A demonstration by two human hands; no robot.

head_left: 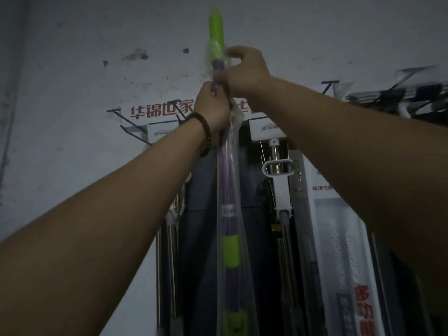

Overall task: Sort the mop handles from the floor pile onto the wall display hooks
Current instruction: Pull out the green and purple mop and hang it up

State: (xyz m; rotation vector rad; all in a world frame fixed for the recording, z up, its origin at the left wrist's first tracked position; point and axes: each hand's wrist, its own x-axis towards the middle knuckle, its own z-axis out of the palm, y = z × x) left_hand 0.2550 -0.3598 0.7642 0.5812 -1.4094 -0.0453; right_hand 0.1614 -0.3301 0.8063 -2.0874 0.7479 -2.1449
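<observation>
A purple and green mop handle (229, 248) in a clear plastic sleeve stands upright against the wall, its green tip above both hands. My left hand (211, 108), with a dark bead bracelet on the wrist, grips the handle at its purple upper part. Just above it, my right hand (244, 71) pinches the handle and the top of the plastic sleeve. Black wire display hooks (135, 132) jut from the wall to the left, level with my left wrist. The hook behind my hands is hidden.
Packaged mop handles (278, 180) with white fittings hang to the right, more steel ones (169, 238) to the left. A white sign with red characters (160, 110) sits on the wall. Further hooks with dark goods (400, 93) are at the upper right. Light is dim.
</observation>
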